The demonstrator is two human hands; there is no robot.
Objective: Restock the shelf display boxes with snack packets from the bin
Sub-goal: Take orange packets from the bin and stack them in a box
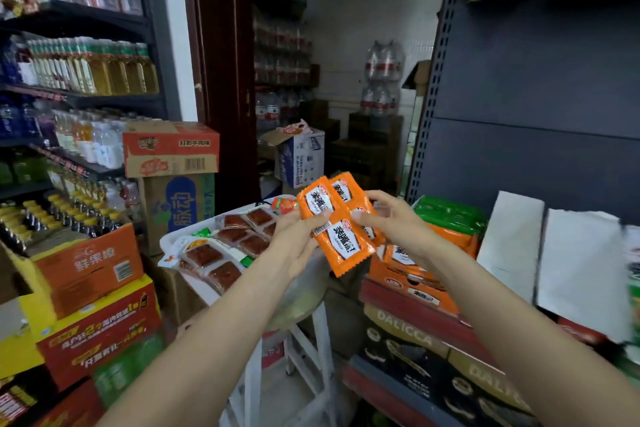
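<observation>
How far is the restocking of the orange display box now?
Done: the orange display box on the shelf already holds some orange packets. In hand: both the left hand and the right hand hold a bunch of orange packets above it. Left: placing these, and the packets still in the white bin.

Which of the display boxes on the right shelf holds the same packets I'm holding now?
The orange display box, just below your right hand; its packets match the orange packets you hold. The green display box behind it holds green ones.

Orange snack packets (341,224) with white labels, black characters. Display box (412,282) orange; green packets (450,215) beside it. Bin (207,288) white, red-brown squares inside
</observation>
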